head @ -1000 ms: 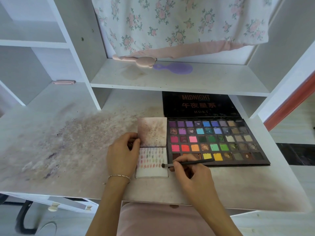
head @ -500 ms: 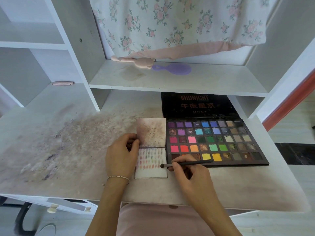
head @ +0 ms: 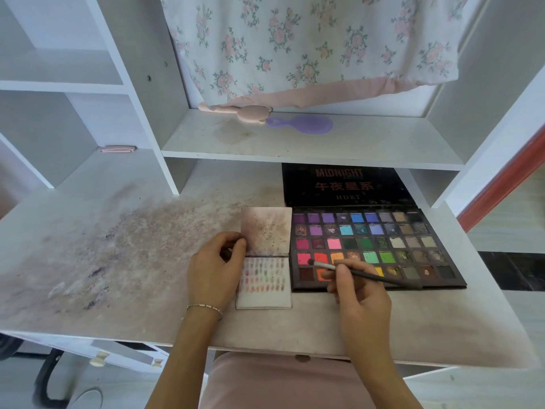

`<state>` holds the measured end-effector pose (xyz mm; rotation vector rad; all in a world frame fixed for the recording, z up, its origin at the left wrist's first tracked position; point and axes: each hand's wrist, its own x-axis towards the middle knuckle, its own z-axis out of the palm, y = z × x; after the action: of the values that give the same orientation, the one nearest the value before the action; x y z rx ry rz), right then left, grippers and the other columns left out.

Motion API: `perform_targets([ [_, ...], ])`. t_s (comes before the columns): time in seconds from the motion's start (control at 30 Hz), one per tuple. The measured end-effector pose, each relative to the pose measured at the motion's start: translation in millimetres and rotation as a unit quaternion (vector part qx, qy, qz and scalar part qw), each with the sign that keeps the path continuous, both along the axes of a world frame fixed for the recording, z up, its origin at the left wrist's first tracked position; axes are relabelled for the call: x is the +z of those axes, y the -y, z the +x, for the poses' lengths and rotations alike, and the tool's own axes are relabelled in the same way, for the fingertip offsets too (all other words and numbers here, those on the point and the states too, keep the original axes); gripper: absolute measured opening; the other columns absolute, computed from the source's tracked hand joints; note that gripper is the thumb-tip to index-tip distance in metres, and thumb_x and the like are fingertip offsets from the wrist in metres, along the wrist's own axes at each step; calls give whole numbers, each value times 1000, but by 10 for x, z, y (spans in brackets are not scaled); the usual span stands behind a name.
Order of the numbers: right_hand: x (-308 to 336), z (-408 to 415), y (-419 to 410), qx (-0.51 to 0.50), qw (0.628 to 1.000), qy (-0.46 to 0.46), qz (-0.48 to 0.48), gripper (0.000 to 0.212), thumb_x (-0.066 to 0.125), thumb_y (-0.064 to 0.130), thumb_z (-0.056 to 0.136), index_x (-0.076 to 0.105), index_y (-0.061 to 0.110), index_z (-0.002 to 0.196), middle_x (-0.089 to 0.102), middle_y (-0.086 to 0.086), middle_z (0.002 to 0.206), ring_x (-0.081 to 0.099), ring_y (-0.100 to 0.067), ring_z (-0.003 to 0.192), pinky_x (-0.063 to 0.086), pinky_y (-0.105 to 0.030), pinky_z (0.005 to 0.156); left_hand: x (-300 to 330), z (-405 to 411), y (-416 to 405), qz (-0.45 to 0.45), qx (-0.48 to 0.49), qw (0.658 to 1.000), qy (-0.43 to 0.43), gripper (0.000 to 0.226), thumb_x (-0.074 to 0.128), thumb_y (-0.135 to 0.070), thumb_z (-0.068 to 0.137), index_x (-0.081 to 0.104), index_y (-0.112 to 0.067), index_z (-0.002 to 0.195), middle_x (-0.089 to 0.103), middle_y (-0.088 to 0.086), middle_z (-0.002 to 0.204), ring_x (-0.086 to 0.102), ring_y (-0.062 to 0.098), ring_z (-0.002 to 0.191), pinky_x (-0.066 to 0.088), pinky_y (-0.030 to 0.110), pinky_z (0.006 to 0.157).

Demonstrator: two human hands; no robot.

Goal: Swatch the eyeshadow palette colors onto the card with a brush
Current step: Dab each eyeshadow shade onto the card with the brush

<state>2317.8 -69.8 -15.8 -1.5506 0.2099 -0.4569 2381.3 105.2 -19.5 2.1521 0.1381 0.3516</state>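
An open eyeshadow palette [head: 413, 255] with several rows of coloured pans lies on the desk, its black lid propped behind. To its left lies a small folded card [head: 265, 298] carrying rows of faint colour swatches, its stained upper flap raised. My left hand [head: 213, 270] holds the card at its left edge near the fold. My right hand [head: 358, 293] pinches a thin dark brush [head: 365, 273], whose tip sits over the red pans at the palette's lower left.
The white desk [head: 118, 261] is smeared with purple-brown powder on its left half. A shelf above holds a purple hairbrush [head: 303, 124] and a pink one [head: 236, 112]. A floral cloth [head: 309, 42] hangs over the back.
My right hand moved the brush right and up, from the card's right edge to the red pans of the palette. My left hand stayed on the card.
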Motion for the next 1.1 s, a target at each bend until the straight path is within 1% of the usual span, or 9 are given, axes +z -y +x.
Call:
perform_targets([
  [0.2, 19, 12, 28, -28, 998, -11, 50, 17, 41, 20, 93, 56, 15, 86, 62, -2, 71, 56, 1, 58, 44, -10, 52, 184, -98, -103, -189, -61, 980, -1, 35, 39, -40, 92, 69, -29, 79, 70, -17, 81, 60, -6, 79, 42, 2, 66],
  [0.33, 41, 10, 31, -22, 998, -10, 66, 21, 38, 21, 94, 55, 13, 84, 60, -7, 74, 55, 3, 57, 44, -8, 52, 260, -128, -166, -212, -61, 975, -39, 47, 35, -55, 78, 72, -27, 68, 71, -14, 75, 63, -1, 78, 43, 12, 76],
  [0.4, 28, 5, 41, -21, 997, -11, 68, 23, 37, 22, 95, 55, 12, 83, 61, -8, 74, 55, 2, 57, 44, -8, 53, 315, -168, -187, -171, -108, 978, -54, 42, 40, -53, 78, 72, -30, 64, 71, -14, 76, 63, 0, 79, 44, 9, 74],
  [0.5, 6, 0, 64, -41, 995, -8, 86, 26, 37, 29, 95, 54, 18, 79, 63, 2, 66, 54, -3, 56, 45, -12, 51, 324, -289, -198, -20, -185, 980, -73, 32, 51, -59, 78, 69, -34, 68, 67, -19, 81, 59, -1, 82, 42, 10, 71],
  [0.57, 3, 8, 89, -52, 993, -5, 110, 28, 36, 29, 96, 54, 20, 77, 64, 5, 65, 54, -4, 56, 45, -14, 50, 257, -399, -176, 97, -207, 973, -35, 32, 49, -61, 71, 67, -36, 77, 62, -23, 83, 53, -4, 89, 40, 12, 77],
  [0.67, 20, 18, 103, -44, 992, 1, 116, 29, 36, 26, 97, 56, 22, 77, 62, 6, 62, 53, -3, 54, 45, -13, 49, 141, -539, -133, 189, -225, 955, 30, 39, 51, -59, 71, 68, -31, 93, 57, -22, 99, 44, -4, 99, 35, 16, 87],
  [0.77, 25, 2, 74, 1, 999, -7, 54, 29, 37, 22, 97, 59, 22, 78, 57, 5, 58, 49, -4, 51, 42, -14, 47, 56, -575, -165, 239, -220, 944, 55, 39, 51, -54, 74, 67, -28, 99, 59, -15, 107, 41, 1, 105, 36, 27, 87],
  [0.97, 130, 141, 19, 113, 990, -50, -75, 18, 49, 20, 92, 63, 30, 90, 55, 9, 56, 50, 1, 52, 45, -12, 49, -8, -419, -372, 275, -211, 937, 35, 42, 37, -46, 82, 62, -31, 112, 55, -16, 124, 42, 14, 118, 32, 33, 93],
  [1.1, 217, 431, -249, 189, 959, -81, -194, 13, 55, 22, 89, 58, 31, 81, 55, 7, 61, 52, -1, 57, 47, -18, 56, -15, -150, -643, 294, -176, 939, -11, 43, 31, -44, 85, 55, -37, 119, 36, -29, 131, 35, 12, 119, 29, 33, 91],
])
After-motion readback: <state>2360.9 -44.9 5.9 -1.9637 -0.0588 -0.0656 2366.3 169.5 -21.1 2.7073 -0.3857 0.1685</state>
